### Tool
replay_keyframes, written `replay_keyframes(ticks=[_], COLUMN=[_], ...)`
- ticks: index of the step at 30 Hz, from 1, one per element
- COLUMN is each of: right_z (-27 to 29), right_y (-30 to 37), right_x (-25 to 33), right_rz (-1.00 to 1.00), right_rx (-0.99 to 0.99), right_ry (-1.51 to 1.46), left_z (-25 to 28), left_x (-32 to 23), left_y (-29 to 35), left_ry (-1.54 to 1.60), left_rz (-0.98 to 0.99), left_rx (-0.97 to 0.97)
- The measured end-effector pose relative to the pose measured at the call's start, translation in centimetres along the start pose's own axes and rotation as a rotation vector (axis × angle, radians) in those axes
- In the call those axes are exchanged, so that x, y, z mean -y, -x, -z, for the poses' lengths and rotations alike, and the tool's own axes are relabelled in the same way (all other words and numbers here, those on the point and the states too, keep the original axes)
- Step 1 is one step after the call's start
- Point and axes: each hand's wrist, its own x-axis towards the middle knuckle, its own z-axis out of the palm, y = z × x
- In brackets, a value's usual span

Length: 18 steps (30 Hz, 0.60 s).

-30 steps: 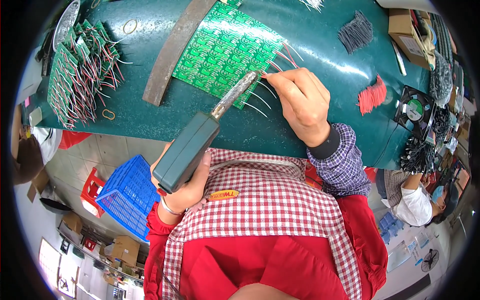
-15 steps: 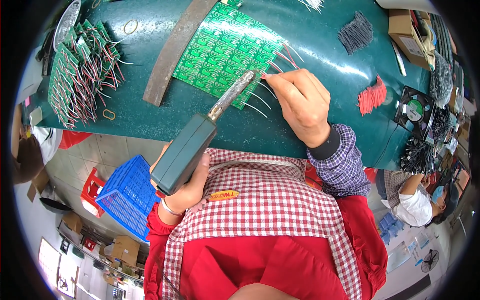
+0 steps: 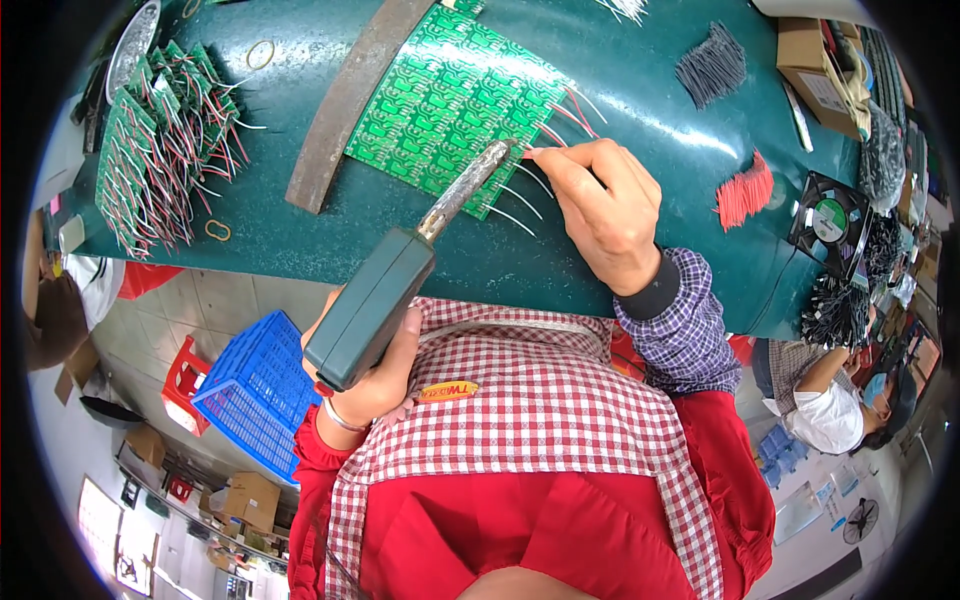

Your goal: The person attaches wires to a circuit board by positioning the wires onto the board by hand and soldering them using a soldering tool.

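My left hand (image 3: 375, 375) grips a large green-handled soldering iron (image 3: 372, 305) near my chest; its metal tip reaches the near right edge of a green circuit board panel (image 3: 445, 100) lying on the dark green table (image 3: 640, 130). My right hand (image 3: 605, 210) rests on the table beside that edge and pinches a thin wire (image 3: 540, 152) against the board, right at the iron's tip. Several red and white wires stick out from the board's edge under my fingers.
A rusty metal bar (image 3: 345, 105) lies left of the board. A heap of wired boards (image 3: 155, 165) sits far left. Bundles of dark (image 3: 710, 68) and red (image 3: 745, 193) wires, a small fan (image 3: 825, 215) and cardboard boxes lie right. A blue crate (image 3: 255, 390) stands on the floor; another person (image 3: 830, 395) sits at right.
The iron's tip has stayed at the board's edge; my right hand's fingers have shifted slightly along the wires. Otherwise nothing has moved.
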Motion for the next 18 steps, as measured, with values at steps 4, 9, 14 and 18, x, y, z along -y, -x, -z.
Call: replay_keyframes(ticks=[4,9,14,18], right_z=[0.04,0.19,0.18,0.16], right_y=[0.01,-0.04,0.0,-0.03], right_x=[-0.05,-0.01,0.06,0.11], right_rz=[-0.003,-0.002,-0.004,-0.003], right_rx=[0.009,0.029,0.034,0.03], right_ry=[0.002,0.0,0.003,0.004], left_z=[0.04,0.05,0.05,0.02], left_x=[-0.07,-0.14,-0.29,-0.24], left_y=[0.08,0.06,0.03,-0.01], left_ry=[-0.002,-0.011,-0.018,-0.031], left_rz=[0.01,0.005,0.049,0.048], left_rx=[-0.001,0.013,0.033,0.035])
